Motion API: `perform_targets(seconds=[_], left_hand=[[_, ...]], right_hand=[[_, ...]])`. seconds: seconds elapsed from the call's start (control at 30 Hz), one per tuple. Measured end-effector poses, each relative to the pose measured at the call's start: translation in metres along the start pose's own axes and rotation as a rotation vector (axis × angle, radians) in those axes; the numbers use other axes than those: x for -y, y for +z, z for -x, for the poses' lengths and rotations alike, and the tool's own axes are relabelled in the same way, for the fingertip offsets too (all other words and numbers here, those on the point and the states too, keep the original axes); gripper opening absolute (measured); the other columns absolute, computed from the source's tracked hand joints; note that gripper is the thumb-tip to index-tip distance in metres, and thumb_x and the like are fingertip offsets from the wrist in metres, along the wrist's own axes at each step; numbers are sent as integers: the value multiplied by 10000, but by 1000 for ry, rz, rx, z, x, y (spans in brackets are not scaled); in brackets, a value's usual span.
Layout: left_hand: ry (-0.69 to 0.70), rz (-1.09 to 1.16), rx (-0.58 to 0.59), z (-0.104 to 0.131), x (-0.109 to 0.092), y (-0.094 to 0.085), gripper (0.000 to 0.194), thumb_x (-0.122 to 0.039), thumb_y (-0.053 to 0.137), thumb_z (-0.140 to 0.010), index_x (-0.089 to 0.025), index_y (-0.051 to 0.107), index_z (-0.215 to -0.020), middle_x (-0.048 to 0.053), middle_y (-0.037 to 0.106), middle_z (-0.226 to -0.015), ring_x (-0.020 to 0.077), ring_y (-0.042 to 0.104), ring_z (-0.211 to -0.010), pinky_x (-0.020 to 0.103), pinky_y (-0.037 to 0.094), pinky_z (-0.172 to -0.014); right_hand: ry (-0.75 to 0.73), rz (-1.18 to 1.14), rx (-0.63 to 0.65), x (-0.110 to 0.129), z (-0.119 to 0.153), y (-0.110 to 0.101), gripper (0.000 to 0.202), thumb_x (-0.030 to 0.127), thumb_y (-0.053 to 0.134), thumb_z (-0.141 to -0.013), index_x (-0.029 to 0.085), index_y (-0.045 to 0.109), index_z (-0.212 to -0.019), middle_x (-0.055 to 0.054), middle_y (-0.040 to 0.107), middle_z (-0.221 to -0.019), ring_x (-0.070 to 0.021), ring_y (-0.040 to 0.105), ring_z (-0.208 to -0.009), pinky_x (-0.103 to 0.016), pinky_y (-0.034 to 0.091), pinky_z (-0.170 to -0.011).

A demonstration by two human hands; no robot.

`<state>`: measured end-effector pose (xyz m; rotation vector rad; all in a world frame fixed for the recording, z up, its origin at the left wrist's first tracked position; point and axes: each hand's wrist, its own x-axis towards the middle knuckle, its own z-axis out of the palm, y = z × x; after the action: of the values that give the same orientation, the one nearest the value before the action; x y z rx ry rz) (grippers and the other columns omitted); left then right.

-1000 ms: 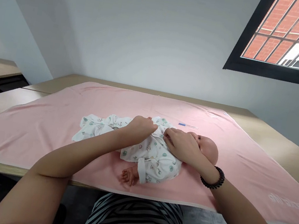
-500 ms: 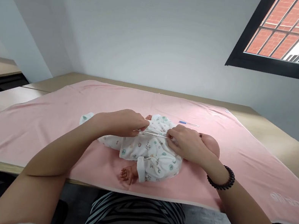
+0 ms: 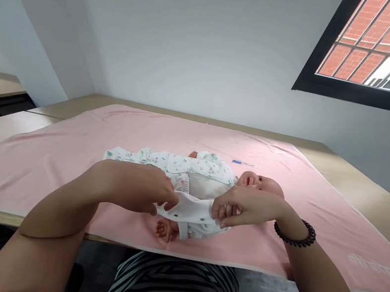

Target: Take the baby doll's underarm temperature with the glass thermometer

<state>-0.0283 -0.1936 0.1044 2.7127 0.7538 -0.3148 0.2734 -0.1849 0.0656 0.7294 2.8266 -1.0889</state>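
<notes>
Baby jacket point(image 3: 213, 170) is drawn open — near flap point(image 3: 191, 209) pinched in the fingers of left hand point(image 3: 138, 187) and right hand point(image 3: 256, 204) — and white torso point(image 3: 206, 187) of the doll point(image 3: 271, 185) is exposed.

Here we have the cloth point(image 3: 152, 128) spread on the tabletop point(image 3: 348, 178), and the doll point(image 3: 206, 185) lying across it. The garment flap point(image 3: 191, 208) runs between the left fingers point(image 3: 171, 198) and the right fingers point(image 3: 219, 209), with the doll's torso just behind it. Over to the right, behind the right fingers, there's the head point(image 3: 271, 184); the legs point(image 3: 133, 155) reach away left, beyond the left fingers. One small hand point(image 3: 164, 228) rests just before the left fingers, the other point(image 3: 193, 155) behind them. Further behind the right fingers, a thin stick point(image 3: 244, 164) lies on the cloth, and behind everything, the wall point(image 3: 198, 41), window point(image 3: 385, 53) to the right.
</notes>
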Motion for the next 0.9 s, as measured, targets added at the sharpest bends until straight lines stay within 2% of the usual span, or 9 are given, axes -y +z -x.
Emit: perform_targets(seconds=[0.07, 0.2, 0.27, 0.37, 0.43, 0.57, 0.63, 0.77, 0.9], left_hand=[[-18, -8, 3, -1, 0, -1, 217, -90, 658, -806, -278, 675, -912, -4, 695, -906, 186, 598, -853, 281, 397, -731], [-138, -82, -36, -7, 9, -11, 160, -148, 632, -868, -262, 672, -972, 22, 671, -1005, 195, 592, -913, 270, 401, -730], [-215, -108, -13, -13, 17, -16, 202, -143, 602, -876, -251, 672, -1033, 44, 649, -1092, 194, 597, -912, 271, 405, -724], [-267, -97, 66, -21, 30, -18, 248, -140, 585, -867, -241, 664, -1079, 69, 616, -1212, 199, 607, -931, 277, 412, -728], [-275, -58, 87, -25, 37, -18, 257, -128, 567, -858, -243, 650, -1073, 65, 632, -1190, 201, 610, -912, 277, 411, -719], [-331, 10, -21, -34, 43, -18, 174, -141, 562, -834, -230, 593, -981, 47, 670, -950, 191, 585, -742, 274, 392, -651], [-314, 14, -81, -39, 45, -17, 138, -175, 602, -810, -226, 566, -933, 44, 653, -882, 187, 566, -688, 276, 390, -631], [-260, 40, -136, -47, 50, -15, 174, -211, 650, -760, -231, 543, -895, 31, 629, -820, 185, 566, -647, 286, 411, -627], [-251, 14, -138, -47, 57, -13, 133, -162, 595, -750, -229, 565, -861, 44, 635, -836, 191, 556, -638, 294, 394, -603]], right_hand=[[9, 47, -73, 3, -1, 2, 170, 345, 618, -955, 210, 687, -1032, -2, 731, -923, -124, 659, -815, -233, 478, -714], [121, 346, -515, 6, -4, 6, 207, 347, 501, -1018, 208, 634, -939, 0, 666, -852, -128, 570, -751, -263, 405, -680], [194, 556, -610, 0, -7, 7, 244, 311, 453, -1032, 198, 593, -868, -21, 642, -846, -152, 545, -773, -288, 367, -686], [265, 731, -512, -13, -11, 9, 308, 261, 412, -1031, 189, 521, -752, -37, 607, -785, -171, 515, -752, -307, 327, -681], [308, 751, -471, -20, -13, 10, 304, 230, 396, -1023, 189, 490, -737, -33, 597, -767, -168, 502, -730, -306, 316, -669], [382, 799, -473, -23, -16, 13, 190, 136, 397, -980, 185, 494, -824, -43, 612, -834, -174, 499, -753, -308, 313, -663], [395, 831, -472, -23, -17, 15, 173, 92, 397, -956, 179, 514, -863, -54, 623, -873, -185, 509, -792, -316, 314, -683], [434, 872, -500, -27, -21, 21, 206, 53, 380, -938, 179, 535, -886, -58, 617, -882, -184, 496, -767, -325, 289, -669], [441, 921, -530, -31, -24, 25, 209, 28, 378, -913, 183, 507, -860, -41, 582, -801, -170, 420, -665, -328, 249, -632]])
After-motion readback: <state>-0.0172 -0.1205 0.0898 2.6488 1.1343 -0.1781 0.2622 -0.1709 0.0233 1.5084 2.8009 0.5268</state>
